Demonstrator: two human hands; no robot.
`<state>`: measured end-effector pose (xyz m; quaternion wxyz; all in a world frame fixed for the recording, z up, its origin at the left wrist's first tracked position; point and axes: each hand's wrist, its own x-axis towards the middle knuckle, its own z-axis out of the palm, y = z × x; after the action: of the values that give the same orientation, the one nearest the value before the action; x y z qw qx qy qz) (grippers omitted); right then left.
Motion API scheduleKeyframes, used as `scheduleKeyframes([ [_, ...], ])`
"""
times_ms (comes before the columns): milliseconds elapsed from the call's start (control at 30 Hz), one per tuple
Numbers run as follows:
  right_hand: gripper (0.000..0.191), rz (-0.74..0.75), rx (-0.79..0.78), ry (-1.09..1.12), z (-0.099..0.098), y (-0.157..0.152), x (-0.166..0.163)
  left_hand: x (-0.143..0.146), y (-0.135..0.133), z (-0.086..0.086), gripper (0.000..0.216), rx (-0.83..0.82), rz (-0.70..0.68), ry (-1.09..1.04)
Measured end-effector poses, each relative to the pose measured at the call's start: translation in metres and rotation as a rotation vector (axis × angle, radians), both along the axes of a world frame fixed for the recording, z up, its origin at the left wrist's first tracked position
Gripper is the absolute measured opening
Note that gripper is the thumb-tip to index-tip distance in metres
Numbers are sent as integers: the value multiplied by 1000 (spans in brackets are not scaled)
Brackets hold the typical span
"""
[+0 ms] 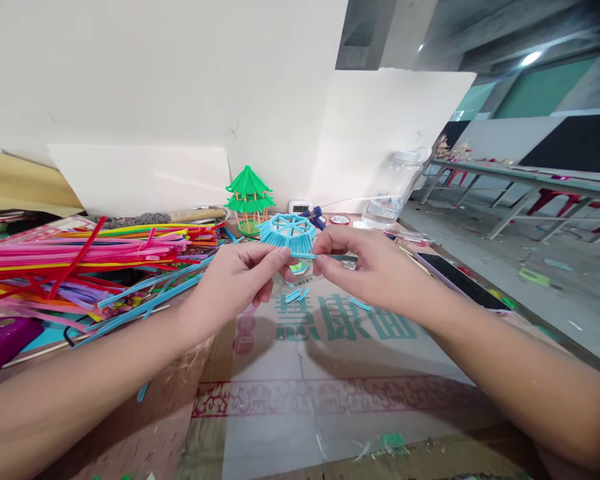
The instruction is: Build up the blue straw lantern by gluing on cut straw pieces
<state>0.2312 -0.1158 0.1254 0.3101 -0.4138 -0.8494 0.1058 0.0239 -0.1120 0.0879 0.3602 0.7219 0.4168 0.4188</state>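
My left hand (240, 277) and my right hand (365, 263) meet above a flattened cardboard sheet (330, 373). Both pinch a short blue straw piece (304, 255) between thumb and fingers, one hand at each end. Just behind the fingertips sits a round blue straw roof (287, 231) with spokes across its top. A few cut blue straw bits (297, 295) lie on the cardboard below the hands.
A heap of coloured straws (80, 257) fills the left side. A green model pavilion (249, 197) stands behind the blue roof, with a plastic bottle (393, 193) to its right. A phone (463, 280) lies at the right edge. A purple object (7, 337) sits far left.
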Motion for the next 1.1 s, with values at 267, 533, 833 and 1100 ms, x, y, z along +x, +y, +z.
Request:
scheduleKeyframes([
  [267,10,47,-59,39,6,3,6,-1,-1,2,43,-3,-8,2],
  [533,12,20,55,-31,12,-1,9,-1,0,1,43,8,14,-10],
  [833,10,25,39,-20,7,-4,2,0,-2,4,42,38,22,-1],
  [1100,22,105,-199,20,7,4,5,-1,-2,5,41,63,28,8],
])
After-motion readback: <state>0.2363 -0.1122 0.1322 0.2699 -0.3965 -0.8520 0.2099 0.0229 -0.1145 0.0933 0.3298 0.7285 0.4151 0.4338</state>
